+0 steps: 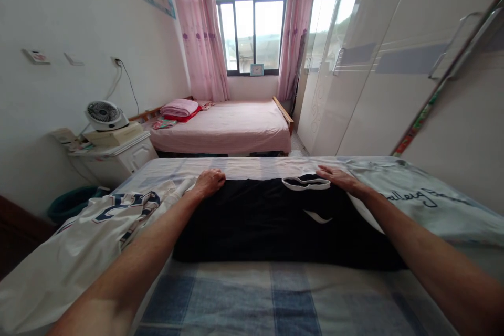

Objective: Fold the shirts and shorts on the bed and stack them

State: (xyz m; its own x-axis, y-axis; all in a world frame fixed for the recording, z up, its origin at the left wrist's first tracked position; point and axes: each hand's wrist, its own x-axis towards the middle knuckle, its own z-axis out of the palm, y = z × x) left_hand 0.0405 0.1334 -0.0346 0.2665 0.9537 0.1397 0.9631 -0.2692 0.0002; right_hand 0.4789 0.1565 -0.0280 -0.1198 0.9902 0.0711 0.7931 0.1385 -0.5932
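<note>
Garment point(252, 226): black, lying folded flat between both hands and stretching from them toward the person; its far left corner is under the left fingertips.
Left hand point(210, 184): partly open, palm down, fingers loosely bent at that corner; whether cloth is pinched cannot be told.
Right hand point(337, 177): fairly flat, fingers reaching inward at the garment's far edge; whether they grip it cannot be told.
White trim point(301, 187): edging an opening just beside the right fingertips, on their inner side.
White shirt point(90, 226): spread left of the left hand, partly behind that forearm, dark lettering on it.
Pale shirt point(413, 194): right of the right hand, with dark script.
Checked sheet point(236, 299): beneath everything, blue and white.
Pink bed point(240, 126): beyond both hands.
Fan point(104, 114): well beyond the left hand, farther left.
</note>
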